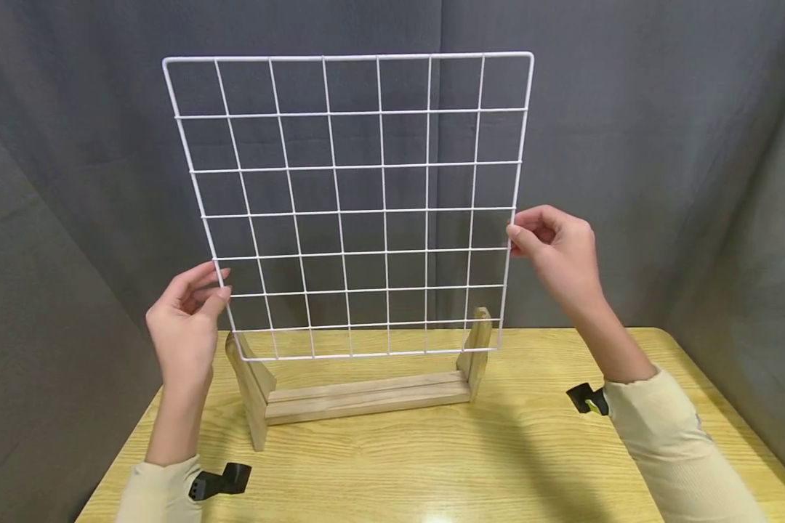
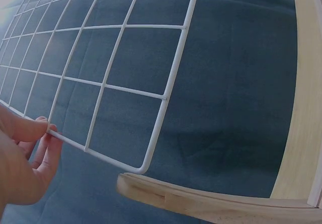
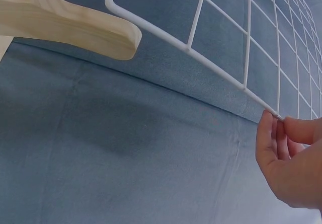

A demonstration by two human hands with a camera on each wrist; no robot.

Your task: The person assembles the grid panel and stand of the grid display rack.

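Your left hand (image 1: 186, 319) is raised at the lower left of the head view, thumb and fingertips pinched together. Your right hand (image 1: 556, 250) sits higher at the right, also pinching. Both forearms angle up and inward, in pale sleeves.
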